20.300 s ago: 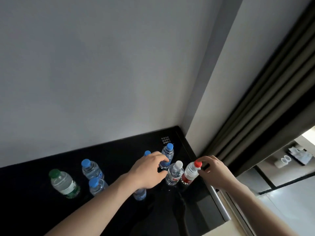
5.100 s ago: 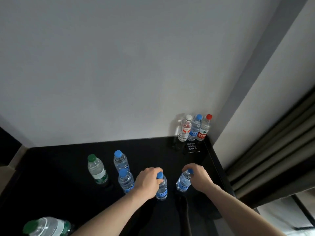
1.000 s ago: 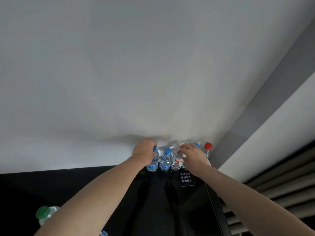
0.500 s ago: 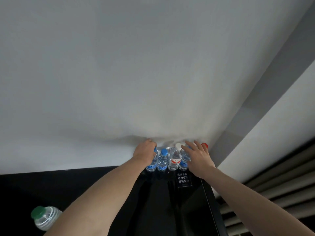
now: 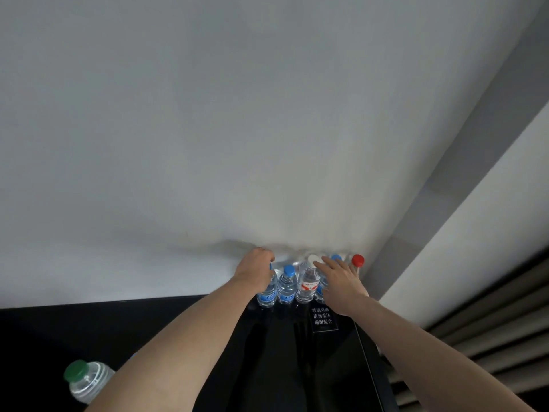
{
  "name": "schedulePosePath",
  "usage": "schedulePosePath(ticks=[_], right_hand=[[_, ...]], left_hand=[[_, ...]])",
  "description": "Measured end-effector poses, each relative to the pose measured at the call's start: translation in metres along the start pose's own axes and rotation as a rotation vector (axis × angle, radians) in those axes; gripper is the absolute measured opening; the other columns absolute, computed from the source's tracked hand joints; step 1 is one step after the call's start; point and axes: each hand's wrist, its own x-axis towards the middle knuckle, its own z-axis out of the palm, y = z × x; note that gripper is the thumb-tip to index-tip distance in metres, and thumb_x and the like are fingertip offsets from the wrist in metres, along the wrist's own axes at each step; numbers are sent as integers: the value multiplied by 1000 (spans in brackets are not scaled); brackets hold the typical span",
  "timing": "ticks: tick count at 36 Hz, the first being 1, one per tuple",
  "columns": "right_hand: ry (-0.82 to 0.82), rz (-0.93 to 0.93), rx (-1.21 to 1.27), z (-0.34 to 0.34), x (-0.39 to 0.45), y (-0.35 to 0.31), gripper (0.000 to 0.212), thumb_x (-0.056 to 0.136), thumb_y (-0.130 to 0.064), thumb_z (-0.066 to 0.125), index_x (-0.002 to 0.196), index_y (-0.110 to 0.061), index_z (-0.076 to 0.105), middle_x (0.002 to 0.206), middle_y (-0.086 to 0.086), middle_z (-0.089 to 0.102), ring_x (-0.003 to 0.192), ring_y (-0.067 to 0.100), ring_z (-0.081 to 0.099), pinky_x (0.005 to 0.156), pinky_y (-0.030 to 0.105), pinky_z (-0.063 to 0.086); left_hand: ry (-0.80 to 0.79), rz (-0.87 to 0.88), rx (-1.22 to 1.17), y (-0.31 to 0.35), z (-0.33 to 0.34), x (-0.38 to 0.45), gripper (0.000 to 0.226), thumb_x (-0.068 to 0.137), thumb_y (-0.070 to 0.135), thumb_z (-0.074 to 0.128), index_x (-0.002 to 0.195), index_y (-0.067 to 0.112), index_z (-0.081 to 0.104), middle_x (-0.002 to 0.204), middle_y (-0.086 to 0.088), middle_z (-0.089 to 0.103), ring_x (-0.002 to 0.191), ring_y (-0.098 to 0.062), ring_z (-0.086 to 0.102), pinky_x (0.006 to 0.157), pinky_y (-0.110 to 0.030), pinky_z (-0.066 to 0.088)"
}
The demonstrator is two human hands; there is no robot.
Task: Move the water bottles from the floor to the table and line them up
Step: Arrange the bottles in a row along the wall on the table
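- Against the wall at about 1 o'clock on the black table (image 5: 297,367), five water bottles stand upright in a tight row, touching one another.
- The left hand (image 5: 257,272) has its fingers curled round the top of the leftmost blue-cap bottle (image 5: 267,292), which half a second ago stood in the same spot; it seems to be settling it.
- The right hand (image 5: 341,282) has let go: a second ago it pinched a cap, now its fingers lie straight and loose in front of the second blue-cap bottle from the right (image 5: 335,258), holding nothing.
- Between the hands stand a blue-cap bottle (image 5: 286,285) and a white-cap bottle (image 5: 309,282); the red-cap bottle (image 5: 357,260) ends the row.
- A green-cap bottle (image 5: 86,379) waits at 8 o'clock, well apart, so the line is likely unfinished.
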Motion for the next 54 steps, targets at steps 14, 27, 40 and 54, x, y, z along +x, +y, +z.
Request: schedulePosePath(ticks=[14,27,40,54], right_hand=[[61,-25,167,-4,-55,-47,76,85,-8,55,154,-26,29,161,-1,24,151,23,17,125,39,12],[24,31,536,33,-194,-124,73,91,-34,69,153,-37,31,162,-13,19,150,15,20,120,34,25],[-243,-168,510,57,-255,-179,80,93,-39,64,156,-43,15,165,-18,0,154,17,-4,125,38,12],[-224,-260,513,75,-260,-230,76,91,-36,65,154,-39,24,163,-14,16,150,17,19,121,31,24]], left_hand=[[-114,46,-35,7,-43,-63,42,90,9,65,131,15,60,128,-5,59,116,-22,55,100,-29,44],[-91,13,-167,-47,-91,-292,46,93,42,63,138,40,50,144,28,36,132,6,35,110,-20,27],[4,-276,-115,-102,-74,-437,54,91,45,65,141,41,45,147,28,26,135,3,32,104,-10,29],[0,-391,-120,-125,-87,-471,50,93,39,62,141,40,45,146,27,29,89,-8,51,93,-19,46]])
